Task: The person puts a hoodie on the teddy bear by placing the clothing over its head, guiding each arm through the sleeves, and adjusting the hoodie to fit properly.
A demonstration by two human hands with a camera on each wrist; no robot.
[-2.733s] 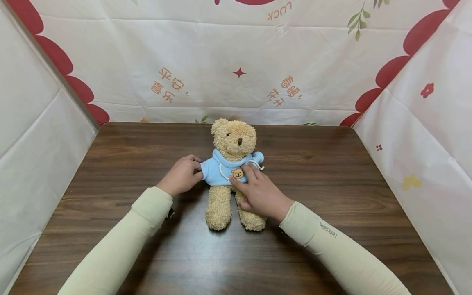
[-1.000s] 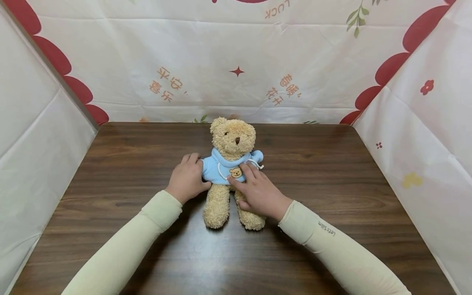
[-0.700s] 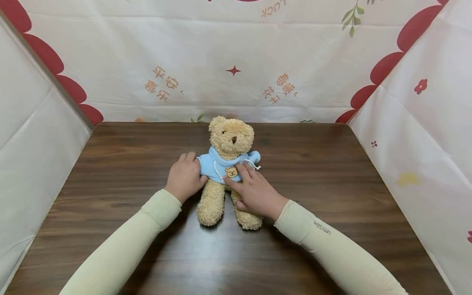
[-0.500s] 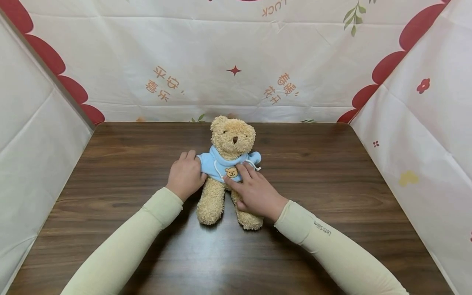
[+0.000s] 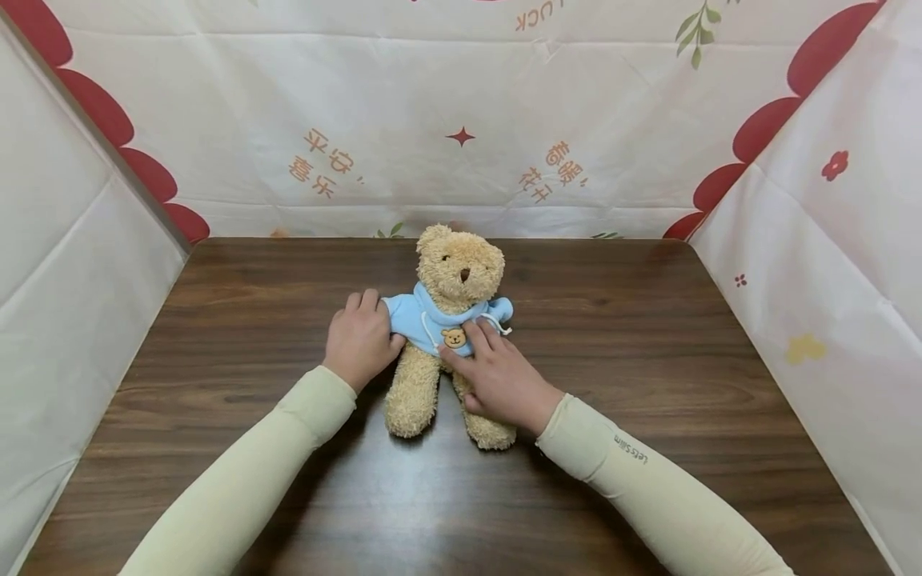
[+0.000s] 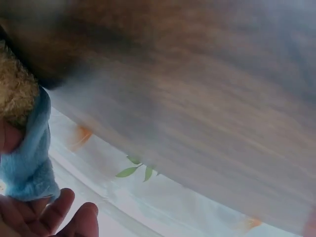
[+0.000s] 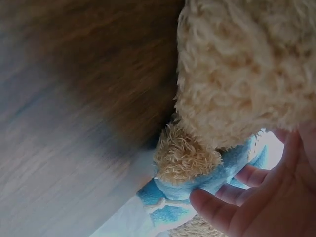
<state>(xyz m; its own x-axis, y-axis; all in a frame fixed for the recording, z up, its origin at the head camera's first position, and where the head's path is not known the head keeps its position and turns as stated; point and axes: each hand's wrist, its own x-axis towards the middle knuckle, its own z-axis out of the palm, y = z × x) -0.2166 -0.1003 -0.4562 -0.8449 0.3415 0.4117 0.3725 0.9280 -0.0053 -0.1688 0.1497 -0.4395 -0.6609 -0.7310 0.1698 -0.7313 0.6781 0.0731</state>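
A tan teddy bear (image 5: 461, 264) in a light blue hoodie (image 5: 410, 318) lies face up on the wooden table, head toward the back. My left hand (image 5: 358, 338) grips the hoodie's sleeve on the bear's left-hand side, thumb low at the hem. In the left wrist view the sleeve (image 6: 29, 168) comes between thumb and fingers; the bear's paw is hidden. My right hand (image 5: 500, 374) rests on the chest with its fingers fairly straight, beside a small bear-face patch (image 5: 454, 338). Its palm covers part of one leg. A white drawstring (image 5: 495, 323) hangs past the fingertips.
The dark wooden table (image 5: 612, 336) spreads around the bear on every side. A white printed cloth (image 5: 403, 112) stands behind the table's far edge, and similar cloth walls flank it left and right.
My left hand has gone from fingertips at the sleeve end to a fuller hold, and the sleeve now stretches further out and up to the left. The right hand has stayed on the chest.
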